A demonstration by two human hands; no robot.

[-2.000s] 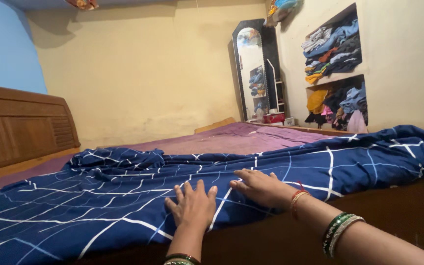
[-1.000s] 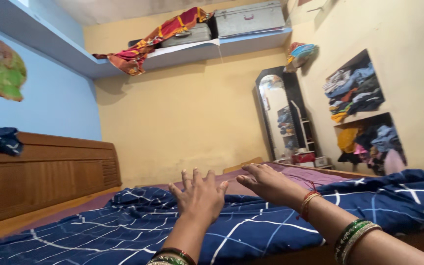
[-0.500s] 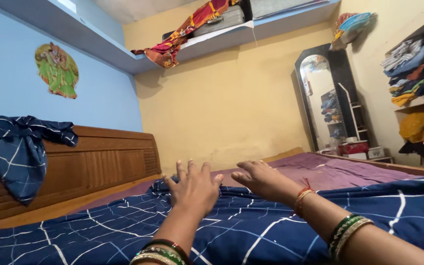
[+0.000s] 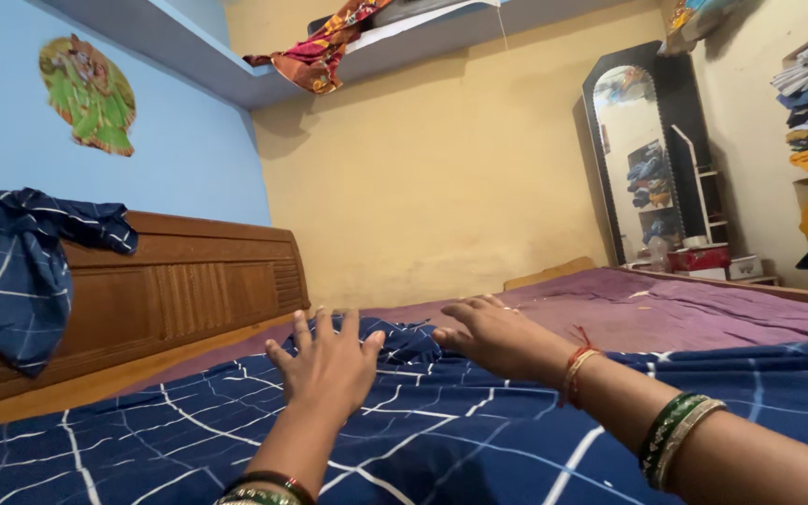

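Both hands, left (image 4: 324, 369) and right (image 4: 493, 337), are spread open and flat, gripping nothing, on the blue checked sheet (image 4: 441, 440) laid over a purple mattress (image 4: 703, 313), flanked by a wooden headboard (image 4: 189, 290) draped with matching cloth (image 4: 11, 271), a mirror (image 4: 638, 159) set against the yellow wall (image 4: 441, 159).

Navy bedsheet (image 4: 479, 440) with white grid lines; purple mattress cover (image 4: 703, 313); brown wooden headboard (image 4: 189, 290); yellow wall (image 4: 441, 168).
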